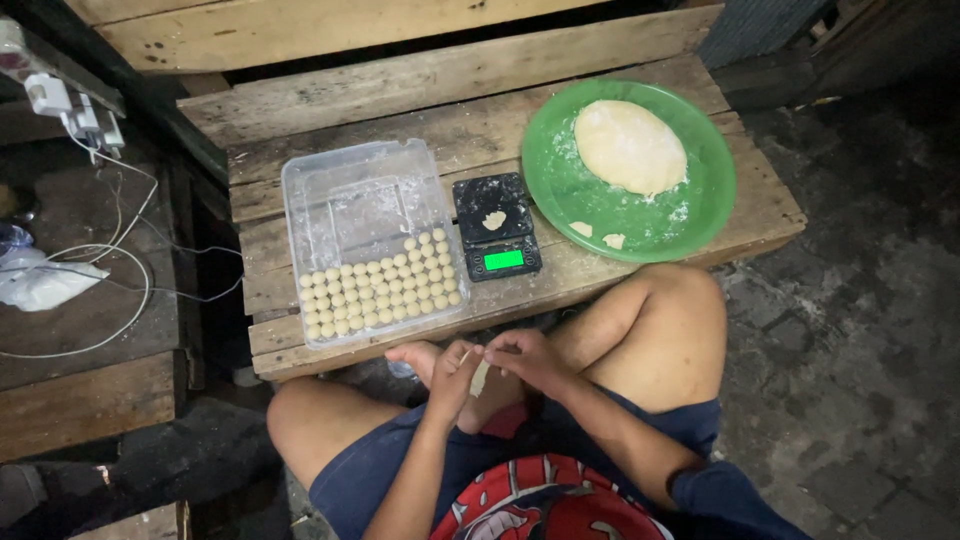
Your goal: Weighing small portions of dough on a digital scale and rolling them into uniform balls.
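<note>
Below, my left hand [452, 375] and right hand [527, 358] meet over my crossed legs, just in front of the near edge of the wooden pallet table [420, 90]. Between their curled fingertips I pinch a small piece of dough [467, 353], pale and soft; it is too small for me to tell its long axis or heading. Both hands are nearly closed around it. On the rough, weathered planks sits a clear rectangular plastic container [365, 235], long axis running away from me, holding rows of small round dough balls [380, 285]. Beside it, a black pocket scale [496, 227] bears a dough scrap. A round green plate [628, 170] carries a smooth, floured oval dough mass [629, 146].
</note>
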